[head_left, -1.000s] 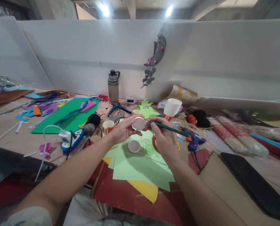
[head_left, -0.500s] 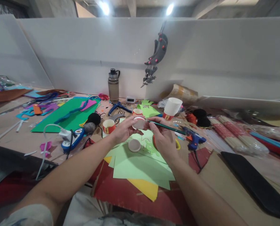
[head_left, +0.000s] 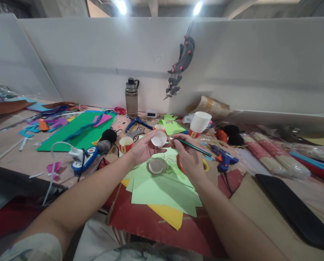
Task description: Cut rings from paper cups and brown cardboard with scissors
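Nearest, a yellow sheet [head_left: 167, 216] lies partly under the pale green sheets [head_left: 164, 194]. A round white piece [head_left: 155, 166] rests on these. Above it, the left hand [head_left: 145, 148] holds a shallow white cup piece [head_left: 159, 139] between half-curled fingers. The right hand [head_left: 188, 154] is closed around a dark green pencil [head_left: 196, 146]; one end is just beside the cup piece, but I cannot tell if they touch. Farther on the counter [head_left: 63, 170] stands a red-banded cup ring [head_left: 126, 143], then a stack of white cups [head_left: 201, 122]. The cutting of some cups seems done; the stack appears unworked, and whether the held piece is finished, I cannot judge.
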A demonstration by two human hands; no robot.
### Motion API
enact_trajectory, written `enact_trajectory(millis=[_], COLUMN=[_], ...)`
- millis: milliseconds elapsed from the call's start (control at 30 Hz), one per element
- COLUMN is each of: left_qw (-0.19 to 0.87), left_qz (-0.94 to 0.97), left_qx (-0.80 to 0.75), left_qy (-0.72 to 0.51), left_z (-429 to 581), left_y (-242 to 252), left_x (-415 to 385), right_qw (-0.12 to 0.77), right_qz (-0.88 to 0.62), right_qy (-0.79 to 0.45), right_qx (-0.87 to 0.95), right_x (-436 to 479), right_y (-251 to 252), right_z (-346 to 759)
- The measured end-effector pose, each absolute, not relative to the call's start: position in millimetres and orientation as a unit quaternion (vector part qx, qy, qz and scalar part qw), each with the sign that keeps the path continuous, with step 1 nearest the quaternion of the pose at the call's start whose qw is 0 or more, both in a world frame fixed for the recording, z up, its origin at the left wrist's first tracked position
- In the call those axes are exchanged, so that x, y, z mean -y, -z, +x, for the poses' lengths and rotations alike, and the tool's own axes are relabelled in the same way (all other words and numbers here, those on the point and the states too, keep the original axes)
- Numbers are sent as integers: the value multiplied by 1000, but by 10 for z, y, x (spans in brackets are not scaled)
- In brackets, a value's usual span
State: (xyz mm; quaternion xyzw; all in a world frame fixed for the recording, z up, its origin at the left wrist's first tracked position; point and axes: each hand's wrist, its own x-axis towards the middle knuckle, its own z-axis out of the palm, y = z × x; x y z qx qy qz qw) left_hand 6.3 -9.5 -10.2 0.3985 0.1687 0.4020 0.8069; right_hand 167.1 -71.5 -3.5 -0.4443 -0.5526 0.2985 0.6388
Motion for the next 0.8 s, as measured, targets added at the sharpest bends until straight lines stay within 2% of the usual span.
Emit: enact_trajectory(millis=[300,467,800], left_qw=[714,707,709], left_qz=[513,536,549], left_qx=[-150,-136,-121], left_qy=[-452,-440,-426], left_z=[76,79,91], left_y=[91,98,120], left_x=[189,206,201], right_qw=[629,635,645], right_qz=[-433,-422,-420], right_qy=[-252,-286,-225], right_qx=[595,581,597], right_x=[848,858,848], right_y=[-76,-75,-61], right_z=[1651,1625,1654])
